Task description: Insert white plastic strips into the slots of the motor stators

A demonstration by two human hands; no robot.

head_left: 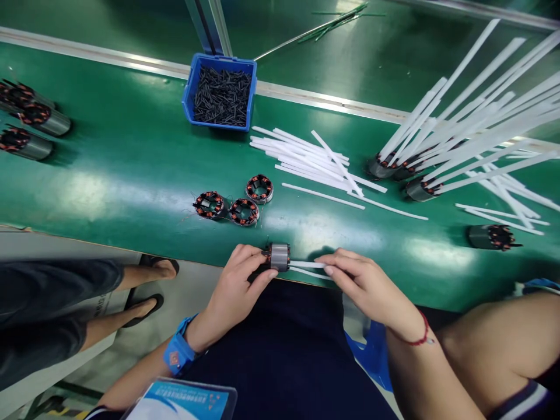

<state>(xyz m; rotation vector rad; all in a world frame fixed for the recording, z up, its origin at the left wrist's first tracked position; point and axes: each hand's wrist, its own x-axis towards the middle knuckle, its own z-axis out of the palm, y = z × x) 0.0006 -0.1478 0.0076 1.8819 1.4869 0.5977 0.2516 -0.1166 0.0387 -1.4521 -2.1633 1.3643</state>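
Note:
My left hand [240,280] is closed round the left end of a motor stator [280,256], a grey metal cylinder with copper windings, lying on its side near the table's front edge. Two white strips stick out of its right end. The upper white strip [306,265] is pinched between thumb and fingers of my right hand [356,280]; the lower one hangs free beside it. Beyond my hands stand three wound stators [244,212] with their copper coils facing up. Loose white strips [301,157] lie in a pile farther back.
A blue bin [188,99] of small black pieces stands at the back. At right, several stators [422,189] bristle with long white strips; another stator [490,237] lies nearer. More stators [32,146] sit far left. A person's legs [105,286] show at left.

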